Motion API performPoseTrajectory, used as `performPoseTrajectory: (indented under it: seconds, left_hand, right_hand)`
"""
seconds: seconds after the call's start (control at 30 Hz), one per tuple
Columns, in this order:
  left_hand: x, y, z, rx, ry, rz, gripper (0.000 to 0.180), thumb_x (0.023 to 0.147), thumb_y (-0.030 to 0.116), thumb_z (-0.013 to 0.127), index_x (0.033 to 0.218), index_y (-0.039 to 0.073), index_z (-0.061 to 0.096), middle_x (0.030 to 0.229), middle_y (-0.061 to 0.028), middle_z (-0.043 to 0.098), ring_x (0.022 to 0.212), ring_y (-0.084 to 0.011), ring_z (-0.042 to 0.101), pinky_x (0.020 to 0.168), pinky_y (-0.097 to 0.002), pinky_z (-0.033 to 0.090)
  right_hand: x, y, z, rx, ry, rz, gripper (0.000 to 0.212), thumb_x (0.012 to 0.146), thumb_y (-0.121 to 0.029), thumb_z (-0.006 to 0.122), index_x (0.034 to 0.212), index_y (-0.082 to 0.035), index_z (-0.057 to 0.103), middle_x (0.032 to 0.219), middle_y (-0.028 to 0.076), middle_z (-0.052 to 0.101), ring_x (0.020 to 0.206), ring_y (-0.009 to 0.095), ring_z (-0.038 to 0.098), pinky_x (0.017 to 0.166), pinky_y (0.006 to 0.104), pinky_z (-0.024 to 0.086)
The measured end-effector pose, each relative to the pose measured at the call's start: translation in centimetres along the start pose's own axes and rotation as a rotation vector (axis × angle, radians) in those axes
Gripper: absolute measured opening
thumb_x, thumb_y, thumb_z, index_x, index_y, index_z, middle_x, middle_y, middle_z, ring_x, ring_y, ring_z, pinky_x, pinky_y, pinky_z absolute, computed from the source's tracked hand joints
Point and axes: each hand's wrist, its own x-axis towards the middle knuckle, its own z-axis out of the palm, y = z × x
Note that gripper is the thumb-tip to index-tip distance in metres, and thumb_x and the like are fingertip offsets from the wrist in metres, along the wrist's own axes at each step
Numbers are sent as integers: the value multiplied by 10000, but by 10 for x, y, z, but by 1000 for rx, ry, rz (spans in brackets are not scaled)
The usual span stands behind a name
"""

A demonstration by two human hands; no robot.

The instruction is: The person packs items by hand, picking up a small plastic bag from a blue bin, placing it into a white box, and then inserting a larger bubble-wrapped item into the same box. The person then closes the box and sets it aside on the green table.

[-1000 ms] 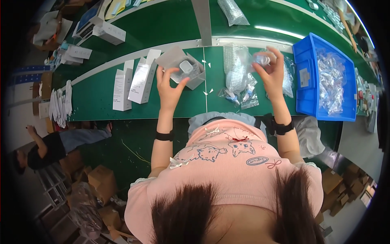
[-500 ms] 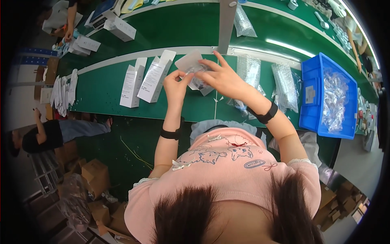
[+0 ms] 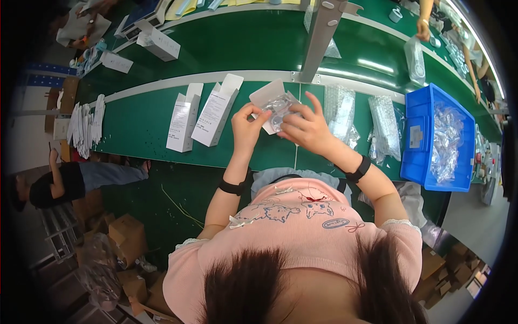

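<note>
A small white box (image 3: 265,94) with its flap raised is held above the bench between my two hands. Crinkled clear plastic packaging (image 3: 279,105) bulges from its mouth; what lies inside the plastic is too blurred to tell. My left hand (image 3: 248,127) pinches the box's left edge with thumb and forefinger. My right hand (image 3: 305,128) curls round the box's right side, some fingers against the plastic and the forefinger raised. To the left, two taller white boxes with raised flaps, one (image 3: 182,123) beside the other (image 3: 217,113), stand on the green bench (image 3: 135,116).
Bubble-wrapped packs (image 3: 340,110) (image 3: 384,123) lie right of my hands. Further right, a blue bin (image 3: 418,164) holds clear bags (image 3: 447,143). Flat white cartons (image 3: 85,128) stack at far left. A metal post (image 3: 322,40) rises ahead. Beyond the bench, a co-worker's hand (image 3: 423,31) holds a clear pack (image 3: 415,60).
My hands and the small box appear lower and further right. My right fingers have curled in more around the box. At upper right, a co-worker's hand with a clear pack has come into view.
</note>
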Motion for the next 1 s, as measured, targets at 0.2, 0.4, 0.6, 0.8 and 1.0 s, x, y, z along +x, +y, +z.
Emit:
performPoseTrajectory:
  seconds: [0.2, 0.4, 0.6, 0.8, 1.0]
  left_hand:
    - [-1, 13, 6, 181, 28, 39, 202, 682, 81, 691, 619, -25, 531, 612, -7, 491, 562, -69, 430, 489, -205, 311]
    - [51, 24, -31, 107, 187, 66, 169, 678, 70, 696, 606, -5, 562, 565, 37, 485, 528, -47, 378, 483, -209, 285]
    - [188, 32, -68, 81, 368, 181, 120, 679, 23, 699, 640, 0, 587, 596, 21, 517, 552, -54, 429, 500, -203, 326]
    - [302, -23, -38, -101, 395, 91, 135, 664, 20, 696, 622, -22, 574, 539, 3, 501, 489, -64, 423, 437, -231, 325]
    - [289, -62, -45, 200, 415, 195, 323, 720, 138, 672, 976, -1, 533, 1047, -154, 509, 988, -261, 485, 849, -345, 392]
  right_hand:
    - [6, -22, -1, -68, -561, 217, 323, 674, -275, 682, 936, -104, 606, 964, 17, 565, 989, 238, 507, 996, 558, 216]
    - [1, 9, -13, 185, 79, 58, 257, 708, -161, 630, 949, -77, 598, 1007, 75, 576, 987, 253, 516, 979, 544, 256]
    - [19, 129, -14, 98, 466, 508, 255, 728, 2, 538, 980, -25, 573, 1009, 128, 569, 961, 306, 515, 897, 392, 377]
    - [20, 335, 95, 353, 463, 560, 336, 786, -155, 582, 1062, 24, 513, 1000, 174, 574, 949, 326, 531, 886, 361, 412]
    - [114, 356, 158, -11, -544, 974, 792, 670, -376, 676, 1261, 25, 333, 940, 243, 584, 867, 351, 587, 774, 393, 477]
